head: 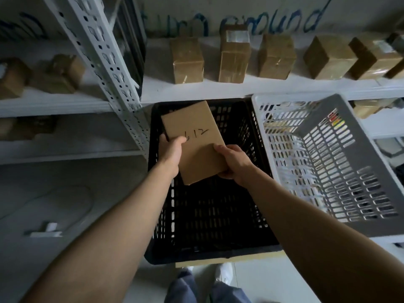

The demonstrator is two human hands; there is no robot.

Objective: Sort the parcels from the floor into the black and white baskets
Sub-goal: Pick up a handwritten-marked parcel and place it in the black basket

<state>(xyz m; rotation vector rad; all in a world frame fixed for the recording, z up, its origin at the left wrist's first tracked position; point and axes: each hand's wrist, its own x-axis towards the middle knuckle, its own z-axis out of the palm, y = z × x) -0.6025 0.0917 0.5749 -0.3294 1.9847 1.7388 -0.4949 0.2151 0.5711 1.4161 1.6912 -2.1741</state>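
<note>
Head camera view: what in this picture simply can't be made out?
All in the head view:
Handwriting on the parcel: blurred, starting right beside the thumb of the left hand.
Fingers of the left hand and right hand: hidden under the parcel.
Bottom of the black basket: too dark to see any contents.
Inside of the white basket: motion-blurred.
The rightmost shelf box: cut by the right edge.

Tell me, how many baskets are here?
2. The black basket sits below the parcel; the white basket stands beside it on the right. More could lie out of view.
</note>
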